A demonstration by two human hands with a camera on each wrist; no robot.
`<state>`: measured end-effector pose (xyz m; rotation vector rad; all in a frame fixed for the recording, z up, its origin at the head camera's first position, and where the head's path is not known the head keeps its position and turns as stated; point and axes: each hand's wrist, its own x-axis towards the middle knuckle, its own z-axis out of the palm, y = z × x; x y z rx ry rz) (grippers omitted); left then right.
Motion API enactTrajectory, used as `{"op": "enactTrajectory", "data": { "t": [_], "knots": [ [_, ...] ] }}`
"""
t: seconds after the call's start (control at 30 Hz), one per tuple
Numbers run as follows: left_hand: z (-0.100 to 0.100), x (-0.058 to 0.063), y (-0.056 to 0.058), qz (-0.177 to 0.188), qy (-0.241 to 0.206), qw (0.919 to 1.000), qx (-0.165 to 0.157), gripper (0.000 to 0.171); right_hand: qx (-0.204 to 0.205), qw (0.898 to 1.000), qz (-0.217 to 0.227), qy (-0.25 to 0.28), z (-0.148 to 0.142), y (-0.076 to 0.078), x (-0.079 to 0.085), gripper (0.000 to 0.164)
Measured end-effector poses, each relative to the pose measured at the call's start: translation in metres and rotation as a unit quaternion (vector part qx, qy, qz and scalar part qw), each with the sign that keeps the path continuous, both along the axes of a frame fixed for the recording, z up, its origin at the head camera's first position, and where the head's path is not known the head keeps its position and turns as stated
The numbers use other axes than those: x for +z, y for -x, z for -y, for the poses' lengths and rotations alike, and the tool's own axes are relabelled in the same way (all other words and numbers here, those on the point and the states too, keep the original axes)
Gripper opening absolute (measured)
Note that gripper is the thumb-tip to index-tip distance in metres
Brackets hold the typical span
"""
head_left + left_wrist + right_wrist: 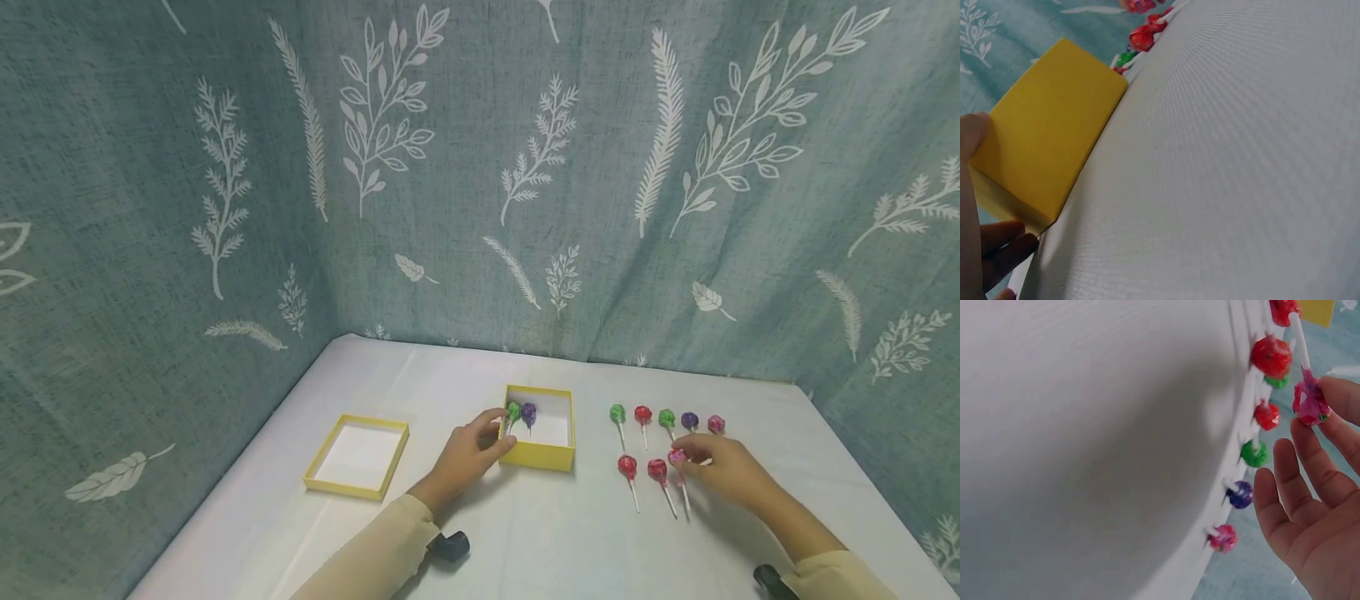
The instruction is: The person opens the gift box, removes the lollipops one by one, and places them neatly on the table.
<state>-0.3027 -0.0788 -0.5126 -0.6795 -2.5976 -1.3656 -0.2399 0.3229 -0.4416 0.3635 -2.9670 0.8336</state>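
Observation:
My left hand (465, 454) grips the left side of an open yellow box (537, 456), its thumb at the front wall (1054, 125) in the left wrist view. Inside the box, a green lollipop (513, 409) and a purple lollipop (528, 413) lean near the left wall. Over on the right, my right hand (726, 471) pinches a pink lollipop (1310, 405) by its wrapped head between thumb and index finger, the white stick pointing away from the palm. The other fingers are spread in the right wrist view. Two red lollipops, one of them (657, 472) beside the held one, lie left of this hand.
Behind the right hand runs a row of lollipops: green (617, 413), red (642, 414), green (667, 418), purple (689, 421) and pink (716, 425). The yellow-edged box lid (345, 488) lies at the left on the white table. A patterned curtain (465, 167) hangs behind.

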Motion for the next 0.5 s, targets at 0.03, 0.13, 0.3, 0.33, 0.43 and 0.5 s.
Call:
{"op": "enactTrajectory", "data": {
  "t": [0.03, 0.13, 0.3, 0.33, 0.43, 0.5],
  "knots": [
    [0.000, 0.000, 0.000, 0.000, 0.000, 1.0000, 0.000, 0.057, -0.003, 1.000, 0.003, -0.002, -0.002, 0.000, -0.002, 0.024],
    [0.000, 0.001, 0.000, 0.000, 0.001, 1.0000, 0.001, 0.056, -0.012, 1.000, 0.019, -0.009, -0.005, 0.001, -0.006, 0.023],
    [-0.001, 0.002, 0.000, -0.002, 0.005, 1.0000, 0.005, 0.058, -0.033, 0.998, 0.057, -0.023, -0.010, 0.003, -0.010, 0.028],
    [-0.001, 0.002, -0.001, -0.001, 0.006, 1.0000, 0.006, 0.058, -0.036, 0.997, 0.062, -0.026, -0.010, 0.003, -0.011, 0.029],
    [-0.001, 0.002, -0.001, -0.001, 0.006, 1.0000, 0.005, 0.058, -0.037, 0.996, 0.073, -0.033, -0.013, 0.004, -0.014, 0.029],
    [-0.001, 0.002, -0.001, 0.000, 0.006, 1.0000, 0.005, 0.058, -0.038, 0.996, 0.075, -0.035, -0.014, 0.004, -0.014, 0.028]
  ]
}}
